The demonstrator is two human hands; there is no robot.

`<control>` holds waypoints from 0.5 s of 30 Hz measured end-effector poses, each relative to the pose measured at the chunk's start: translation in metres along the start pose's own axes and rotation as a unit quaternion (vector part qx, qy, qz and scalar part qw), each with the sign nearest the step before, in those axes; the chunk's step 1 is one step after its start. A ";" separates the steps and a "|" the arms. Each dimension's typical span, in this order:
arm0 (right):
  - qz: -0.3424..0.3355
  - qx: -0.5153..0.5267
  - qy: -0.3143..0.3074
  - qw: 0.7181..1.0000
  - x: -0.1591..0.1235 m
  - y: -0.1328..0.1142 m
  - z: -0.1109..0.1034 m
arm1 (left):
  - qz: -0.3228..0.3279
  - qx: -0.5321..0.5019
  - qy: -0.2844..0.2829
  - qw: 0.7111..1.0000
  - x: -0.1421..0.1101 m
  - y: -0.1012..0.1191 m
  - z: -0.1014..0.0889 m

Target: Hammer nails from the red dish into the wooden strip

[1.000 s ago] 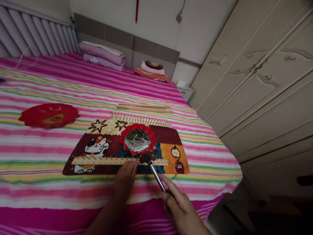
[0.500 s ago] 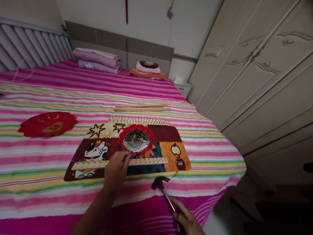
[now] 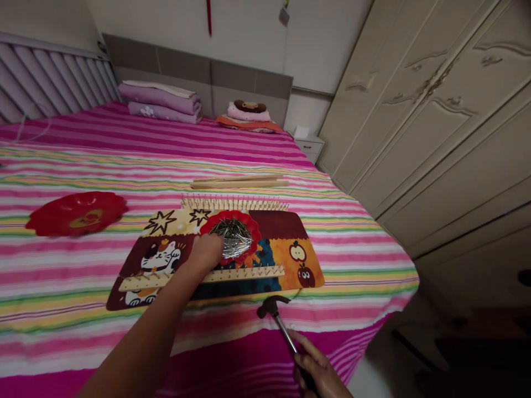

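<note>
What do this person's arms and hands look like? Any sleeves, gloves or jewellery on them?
Both hands are bare, with no gloves. The left hand comes with a long stretch of bare forearm: no sleeve, watch or bracelet shows on it. The right hand is in view only to about the wrist at the picture's lower edge, also uncovered. No rings are visible, though the dim light hides fine detail.

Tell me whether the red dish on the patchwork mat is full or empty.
Full: the red dish holds a heaped pile of silvery nails, and the left hand reaches into its near edge.
</note>
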State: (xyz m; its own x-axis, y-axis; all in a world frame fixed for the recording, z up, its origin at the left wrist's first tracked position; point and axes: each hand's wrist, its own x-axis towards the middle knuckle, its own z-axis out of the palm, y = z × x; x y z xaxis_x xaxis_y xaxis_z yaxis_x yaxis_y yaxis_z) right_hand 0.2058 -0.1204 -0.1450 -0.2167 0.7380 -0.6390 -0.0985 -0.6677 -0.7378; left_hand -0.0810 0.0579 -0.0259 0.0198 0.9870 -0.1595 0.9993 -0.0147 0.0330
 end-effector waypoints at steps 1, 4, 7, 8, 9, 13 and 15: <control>0.003 -0.001 -0.001 1.000 0.000 -0.001 0.000 | -0.001 -0.007 0.003 1.000 -0.001 -0.002 -0.001; 0.007 -0.003 0.002 1.000 -0.002 -0.004 0.002 | -0.013 -0.088 0.019 0.996 -0.005 -0.007 -0.006; 0.012 -0.009 0.005 1.000 -0.004 -0.007 0.002 | -0.015 -0.290 0.031 0.956 -0.015 -0.012 -0.012; 0.019 -0.015 0.004 1.000 -0.005 -0.008 0.002 | -0.014 -0.372 0.029 0.928 -0.020 -0.014 -0.014; 0.024 -0.021 0.004 0.999 -0.005 -0.009 0.002 | -0.014 -0.449 0.023 0.893 -0.026 -0.016 -0.015; 0.032 -0.029 0.007 0.999 -0.004 -0.009 0.002 | -0.027 -0.629 -0.014 0.777 -0.055 -0.024 -0.013; 0.038 -0.026 0.010 0.999 -0.003 -0.008 0.002 | -0.038 -0.657 -0.033 0.753 -0.069 -0.028 -0.008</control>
State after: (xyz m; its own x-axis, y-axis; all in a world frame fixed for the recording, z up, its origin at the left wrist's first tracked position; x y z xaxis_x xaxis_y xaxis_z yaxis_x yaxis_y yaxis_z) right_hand 0.2056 -0.1175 -0.1364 -0.2015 0.6877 -0.6975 -0.0312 -0.7162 -0.6972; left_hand -0.1104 -0.0088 -0.0080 0.0097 0.9662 -0.2577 0.1069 0.2553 0.9609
